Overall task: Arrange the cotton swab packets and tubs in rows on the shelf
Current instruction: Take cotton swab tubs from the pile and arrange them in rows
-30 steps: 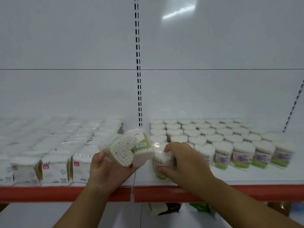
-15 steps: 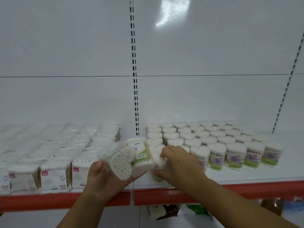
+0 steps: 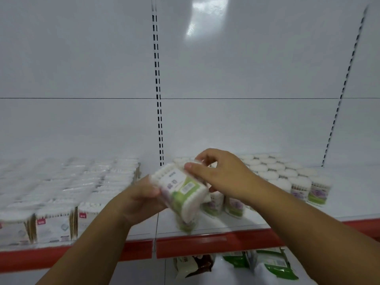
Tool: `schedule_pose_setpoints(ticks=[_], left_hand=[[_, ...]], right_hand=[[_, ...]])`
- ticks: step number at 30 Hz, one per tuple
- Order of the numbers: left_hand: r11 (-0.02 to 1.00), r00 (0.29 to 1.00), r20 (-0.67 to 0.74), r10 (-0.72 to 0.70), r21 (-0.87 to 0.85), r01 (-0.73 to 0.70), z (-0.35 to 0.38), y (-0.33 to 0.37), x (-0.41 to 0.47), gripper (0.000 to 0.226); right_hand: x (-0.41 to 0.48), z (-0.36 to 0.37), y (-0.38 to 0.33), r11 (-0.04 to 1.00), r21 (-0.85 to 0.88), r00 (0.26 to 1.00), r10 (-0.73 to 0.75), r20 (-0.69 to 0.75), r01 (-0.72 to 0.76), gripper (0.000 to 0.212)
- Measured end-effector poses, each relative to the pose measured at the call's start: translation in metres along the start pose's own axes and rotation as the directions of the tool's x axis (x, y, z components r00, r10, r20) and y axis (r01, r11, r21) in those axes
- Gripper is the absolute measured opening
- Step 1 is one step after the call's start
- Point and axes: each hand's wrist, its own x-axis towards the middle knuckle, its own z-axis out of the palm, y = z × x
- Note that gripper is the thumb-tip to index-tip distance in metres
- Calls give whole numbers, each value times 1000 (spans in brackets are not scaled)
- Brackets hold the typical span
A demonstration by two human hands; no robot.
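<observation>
Above the shelf's front edge I hold a clear cotton swab tub [image 3: 181,188] with a green and white label, tilted on its side. My left hand [image 3: 139,198] grips it from the left and below. My right hand [image 3: 222,173] pinches its upper right end with curled fingers. Rows of matching tubs [image 3: 275,173] with purple and green labels stand on the right half of the white shelf [image 3: 349,194]. Rows of square swab packets [image 3: 61,188] with red tags fill the left half. Another tub [image 3: 186,225] stands blurred below the held one.
The shelf has a red front strip [image 3: 205,241] and a white back panel with slotted uprights [image 3: 158,99]. Green and white bags [image 3: 271,264] and a brown packet [image 3: 197,264] lie on the level below.
My right hand left the tub standing on the shelf and rose onto the tub in my left hand. That held tub turned, its label now facing up. The view shifted left.
</observation>
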Motion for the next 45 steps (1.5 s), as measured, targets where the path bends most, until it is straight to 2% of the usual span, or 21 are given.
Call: schedule_pose_setpoints(ticks=[3, 5, 7, 9, 13, 15, 16, 19, 21, 25, 29, 32, 33, 35, 37, 39, 40, 41, 43, 44, 45], left_hand=[[996, 998, 48, -47, 78, 43, -8, -1, 10, 80], [995, 998, 37, -53, 88, 49, -12, -2, 10, 79], [999, 999, -28, -17, 48, 19, -17, -1, 8, 78], [999, 995, -99, 19, -25, -22, -23, 3, 2, 79], [998, 975, -214, 53, -17, -58, -28, 0, -3, 59], [993, 984, -169, 48, -102, -66, -29, -4, -2, 40], [989, 986, -160, 42, -134, -64, -28, -5, -1, 40], [1000, 957, -290, 17, -18, -24, -26, -10, 1, 44], [998, 955, -297, 10, 59, 8, -22, -11, 2, 48], [992, 943, -333, -23, 112, 64, -19, -11, 2, 78], [977, 934, -356, -44, 178, 114, -15, -8, 9, 70], [904, 945, -327, -26, 396, 162, 1, -5, 29, 62], [850, 953, -303, -19, 496, 175, 10, -6, 39, 61], [766, 966, -256, -14, 618, 175, 26, -13, 59, 49], [773, 973, -228, -19, 614, 159, 36, -21, 73, 39], [780, 972, -233, -20, 605, 161, 36, -28, 81, 44], [723, 969, -248, 6, 670, 167, 34, -32, 85, 47], [583, 965, -258, 43, 791, 186, 29, -35, 89, 48], [157, 983, -184, 15, 971, 180, 21, -43, 101, 47], [5, 988, -142, -53, 990, 142, 19, -47, 107, 45], [-78, 985, -120, -125, 991, 111, 17, -51, 113, 42]], right_hand=[[1, -9, 4, 987, 112, 993, 112, 44, -117, 40], [-4, -16, 15, 986, 149, 996, 75, -41, -68, 35], [-11, -26, 32, 999, 44, 981, 8, -194, 0, 32], [-21, -32, 51, 997, -80, 970, -28, -240, 9, 28], [-38, -19, 79, 998, -56, 989, 15, -147, -24, 36], [-37, -8, 86, 996, -94, 991, -14, -134, 2, 33], [-35, -5, 89, 995, -102, 990, -22, -142, 8, 30], [-30, -1, 96, 994, -107, 985, -17, -169, -1, 27], [-29, 4, 102, 989, -146, 987, -37, -158, 13, 29], [-30, 10, 107, 960, -281, 992, -46, -116, 11, 41], [-35, 0, 96, 870, -480, 966, -208, -152, 111, 50], [-32, -21, 69, 954, -235, 943, -243, -228, 188, 56], [-32, -26, 61, 967, -155, 960, -226, -164, 201, 60], [-32, -32, 55, 958, -184, 973, -229, -32, 220, 64], [-34, -42, 58, 956, -185, 970, -238, -44, 226, 53], [-36, -57, 69, 983, -67, 971, -182, -153, 173, 39], [-37, -64, 77, 990, -43, 968, -141, -209, 135, 34], [-39, -69, 84, 995, -38, 962, -98, -256, 91, 32], [-44, -73, 96, 998, -55, 947, -40, -318, 23, 32], [-47, -71, 102, 997, -79, 944, -25, -328, -1, 35], [-50, -68, 107, 993, -112, 946, -15, -324, -22, 38]])
